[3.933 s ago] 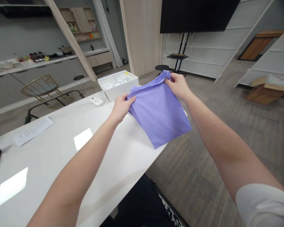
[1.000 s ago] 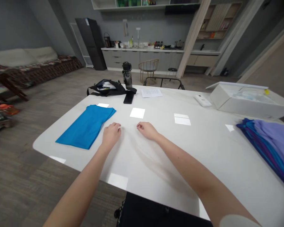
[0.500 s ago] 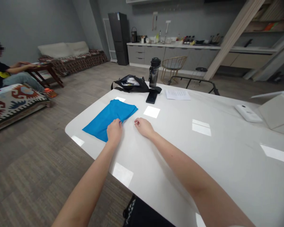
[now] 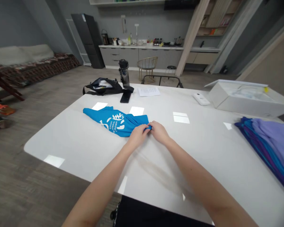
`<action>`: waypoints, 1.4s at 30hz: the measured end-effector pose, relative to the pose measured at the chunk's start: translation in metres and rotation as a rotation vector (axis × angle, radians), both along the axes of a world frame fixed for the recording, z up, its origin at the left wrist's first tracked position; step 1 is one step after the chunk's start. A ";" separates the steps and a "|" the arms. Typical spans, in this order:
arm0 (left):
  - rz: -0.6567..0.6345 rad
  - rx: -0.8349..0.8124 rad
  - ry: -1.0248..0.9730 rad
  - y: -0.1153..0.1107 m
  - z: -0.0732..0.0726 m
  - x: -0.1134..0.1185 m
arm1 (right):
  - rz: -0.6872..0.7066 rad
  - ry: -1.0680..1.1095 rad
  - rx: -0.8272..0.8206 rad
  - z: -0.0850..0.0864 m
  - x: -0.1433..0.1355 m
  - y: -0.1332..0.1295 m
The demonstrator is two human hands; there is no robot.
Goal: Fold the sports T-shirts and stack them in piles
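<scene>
A blue T-shirt point(image 4: 130, 121) with white lettering lies bunched on the white table point(image 4: 85, 160), its printed side facing up. My left hand point(image 4: 139, 135) is closed on the shirt's near right corner. Right beside it, my right hand point(image 4: 158, 131) pinches the same corner, the two hands almost touching. Part of the fabric is hidden under my fingers.
Beyond the shirt are a black phone point(image 4: 125, 96), an open black bag point(image 4: 101, 85), a dark bottle point(image 4: 124, 74) and a paper sheet point(image 4: 149, 91). A stack of folded clothes point(image 4: 272, 142), a white device point(image 4: 201, 99) and a white box point(image 4: 246, 101) stand to the right.
The view has swung right, bringing the clothes stack into sight. The shirt has shifted right and its white print now shows. My right hand, apart from the shirt before, now grips its corner.
</scene>
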State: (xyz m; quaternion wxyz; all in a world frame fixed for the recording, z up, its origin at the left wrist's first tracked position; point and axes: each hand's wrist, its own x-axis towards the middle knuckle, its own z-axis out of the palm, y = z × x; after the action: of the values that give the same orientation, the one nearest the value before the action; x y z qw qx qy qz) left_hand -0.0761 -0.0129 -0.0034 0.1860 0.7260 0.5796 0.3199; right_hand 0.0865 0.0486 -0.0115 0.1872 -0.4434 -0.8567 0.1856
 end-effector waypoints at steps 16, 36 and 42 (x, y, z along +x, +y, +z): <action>-0.143 0.025 0.460 -0.028 0.000 0.095 | -0.254 0.282 -0.146 0.042 0.200 -0.069; -0.422 -0.228 0.154 -0.038 0.010 0.077 | -0.354 -0.205 -0.189 0.009 0.185 -0.057; -0.181 -0.160 0.286 -0.030 0.006 0.075 | -1.037 -0.212 -0.203 0.021 0.254 -0.042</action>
State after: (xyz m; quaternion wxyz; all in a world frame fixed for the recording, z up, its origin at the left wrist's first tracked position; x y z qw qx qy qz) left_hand -0.0016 -0.0427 0.0028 0.1872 0.7961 0.5561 0.1483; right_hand 0.3404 0.0062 0.0092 0.1231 -0.8403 -0.5173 0.1050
